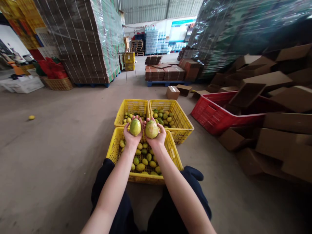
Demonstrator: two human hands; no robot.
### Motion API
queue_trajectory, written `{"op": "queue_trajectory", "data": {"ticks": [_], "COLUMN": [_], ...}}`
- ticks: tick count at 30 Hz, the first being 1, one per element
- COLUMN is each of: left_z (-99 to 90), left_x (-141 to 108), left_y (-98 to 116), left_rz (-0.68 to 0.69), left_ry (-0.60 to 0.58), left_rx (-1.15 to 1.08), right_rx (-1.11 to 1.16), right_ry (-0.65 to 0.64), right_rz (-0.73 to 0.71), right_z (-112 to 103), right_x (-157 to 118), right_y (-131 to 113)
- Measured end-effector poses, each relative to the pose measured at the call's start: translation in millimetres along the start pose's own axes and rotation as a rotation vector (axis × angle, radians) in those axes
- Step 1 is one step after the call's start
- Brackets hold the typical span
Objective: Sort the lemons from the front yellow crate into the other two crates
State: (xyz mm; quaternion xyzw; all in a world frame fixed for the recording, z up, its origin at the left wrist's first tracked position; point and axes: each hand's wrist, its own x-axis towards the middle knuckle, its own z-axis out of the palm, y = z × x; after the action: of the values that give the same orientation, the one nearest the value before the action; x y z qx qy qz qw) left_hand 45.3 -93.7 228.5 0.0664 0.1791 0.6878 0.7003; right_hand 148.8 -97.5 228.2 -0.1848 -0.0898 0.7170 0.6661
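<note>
Side by side and palms up, my two hands are held over the nearest yellow crate (113,146). Cupped in my left hand (131,139) is a greenish-yellow lemon (135,127). A second lemon (151,129), paler with brownish blemishes, rests in my right hand (159,139), whose fingers curl around it. More yellow and green lemons (140,167) lie in the crate below. Touching it on the far side are a left yellow crate (120,112) and a right yellow crate (182,120), both with lemons inside.
On the right, a red crate (209,113) stands beside heaped cardboard boxes (280,136). One stray lemon (31,117) lies on the floor at left. Ahead, flattened cartons (164,74) sit on a blue pallet, near a small box (173,93). Tall wrapped stacks (73,39) rise on both sides.
</note>
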Motion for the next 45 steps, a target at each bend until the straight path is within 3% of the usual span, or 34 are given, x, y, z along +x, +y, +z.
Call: {"op": "queue_trajectory", "data": {"ticks": [5, 16, 28, 45], "left_z": [-4.0, -0.1, -1.8, -1.7], "left_x": [1.1, -0.7, -2.0, -2.3], "left_y": [-0.7, 2.5, 2.3, 3.4], "left_rz": [0.032, -0.051, -0.029, -0.043], "left_ry": [-0.062, 0.036, -0.026, -0.009], "left_rx": [0.029, -0.149, -0.155, -0.156], "right_rx": [0.01, 0.025, 0.036, 0.13], "right_ry": [-0.011, -0.056, -0.102, -0.03], "right_rz": [-0.008, 0.003, 0.005, 0.058], "right_z": [2.9, 0.8, -4.6, -3.8], "right_x": [-1.8, -1.4, -1.1, 1.2], "right_y": [-1.4, -2.0, -4.3, -7.9]}}
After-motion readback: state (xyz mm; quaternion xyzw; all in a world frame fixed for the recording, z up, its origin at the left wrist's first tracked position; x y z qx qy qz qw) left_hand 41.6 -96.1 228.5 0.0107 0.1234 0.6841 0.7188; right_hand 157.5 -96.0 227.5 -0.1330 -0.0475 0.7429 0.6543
